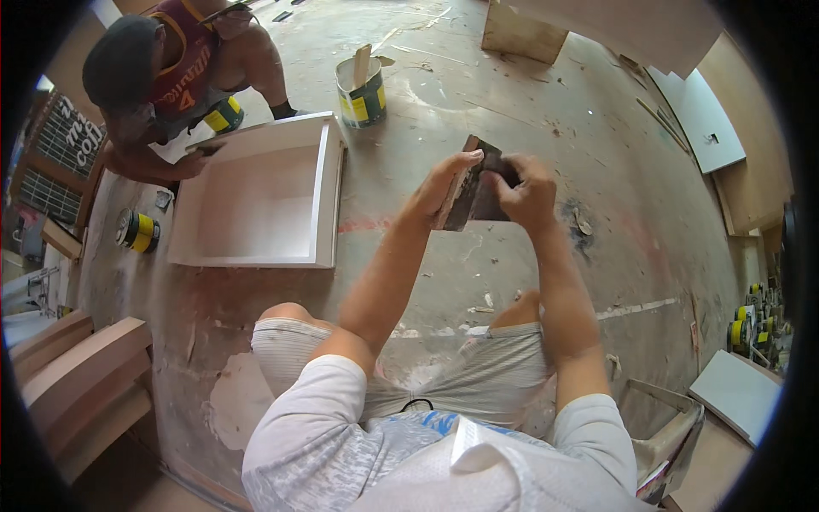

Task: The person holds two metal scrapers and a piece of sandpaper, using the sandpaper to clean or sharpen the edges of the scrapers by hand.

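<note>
Both hands meet above the floor: the left hand pinches one dark scraper flat, while the right hand closes its fingers on a second blade, apparently to scrape one clean against the other.

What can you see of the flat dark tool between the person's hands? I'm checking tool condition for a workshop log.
The flat dark scraper blade is a thin, roughly rectangular plate, brownish-black and smeared, with a paler edge on its left side. It is held tilted above the dusty concrete floor, in front of the person's knees. The left hand grips its left edge, thumb reaching the top corner; the right hand pinches its right side. Its material cannot be told for sure.
</note>
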The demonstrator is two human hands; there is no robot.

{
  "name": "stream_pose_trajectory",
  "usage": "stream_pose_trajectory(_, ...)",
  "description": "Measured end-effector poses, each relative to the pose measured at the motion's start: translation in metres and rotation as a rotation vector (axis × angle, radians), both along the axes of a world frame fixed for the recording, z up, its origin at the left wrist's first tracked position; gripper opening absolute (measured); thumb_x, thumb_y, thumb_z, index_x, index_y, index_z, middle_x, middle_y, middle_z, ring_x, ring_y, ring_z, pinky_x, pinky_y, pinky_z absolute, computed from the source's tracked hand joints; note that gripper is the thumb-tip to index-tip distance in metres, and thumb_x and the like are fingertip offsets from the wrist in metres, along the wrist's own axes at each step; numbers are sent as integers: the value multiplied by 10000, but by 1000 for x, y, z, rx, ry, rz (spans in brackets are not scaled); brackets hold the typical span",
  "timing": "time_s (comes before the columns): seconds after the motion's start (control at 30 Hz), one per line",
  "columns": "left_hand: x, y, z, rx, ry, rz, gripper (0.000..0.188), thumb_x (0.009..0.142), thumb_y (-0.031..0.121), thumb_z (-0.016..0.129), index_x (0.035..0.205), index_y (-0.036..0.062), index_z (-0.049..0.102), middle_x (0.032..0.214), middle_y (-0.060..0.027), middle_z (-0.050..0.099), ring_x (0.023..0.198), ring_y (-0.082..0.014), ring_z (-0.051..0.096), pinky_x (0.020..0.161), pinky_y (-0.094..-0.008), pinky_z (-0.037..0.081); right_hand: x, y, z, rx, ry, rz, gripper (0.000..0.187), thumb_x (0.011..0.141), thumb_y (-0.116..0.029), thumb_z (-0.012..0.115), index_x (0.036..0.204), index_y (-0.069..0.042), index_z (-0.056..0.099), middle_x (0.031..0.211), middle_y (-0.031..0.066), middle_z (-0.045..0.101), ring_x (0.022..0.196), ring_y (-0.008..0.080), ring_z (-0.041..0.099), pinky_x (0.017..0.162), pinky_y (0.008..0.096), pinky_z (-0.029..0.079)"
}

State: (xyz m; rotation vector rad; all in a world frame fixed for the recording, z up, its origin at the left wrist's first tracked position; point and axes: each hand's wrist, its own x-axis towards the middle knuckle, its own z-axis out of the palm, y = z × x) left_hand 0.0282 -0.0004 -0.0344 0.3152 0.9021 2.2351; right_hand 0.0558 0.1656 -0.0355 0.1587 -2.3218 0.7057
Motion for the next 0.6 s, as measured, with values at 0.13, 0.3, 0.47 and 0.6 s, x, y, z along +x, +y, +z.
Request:
stream_pose_trajectory(0.13,1,-3,2,-7,14,176,340,854,342,545,958,21,591,834,-100,631,709,-170,629,651,-290,531,10,-28,1,64,32,306,293,633,-258,784,781,-64,621,741,116,628,696,317,608,637,399,470)
stream_pose_trajectory(0.3,-2,-9,9,52,-20,208,312,855,324,541,933,25,580,824,-102,633,702,-180,631,647,-310,540,11,-36,-3,11,-167,393,323,662,-289,775,824,-46,638,776,138,642,717,322,621,635,396,487)
stream_pose_trajectory(0.47,-13,-15,-3,101,-31,159,330,850,334,558,939,17,583,813,-107,640,643,-179,630,611,-305,551,3,-21,0,-93,-218,351,360,706,-329,760,905,-46,661,830,159,657,757,318,644,667,373,504)
stream_pose_trajectory(0.6,-10,-15,2,-48,-92,47,343,851,345,575,946,16,595,804,-101,636,618,-178,625,592,-298,551,-10,-1,-9,-180,-281,180,312,734,-308,744,927,-73,674,810,147,665,749,301,654,670,352,506)
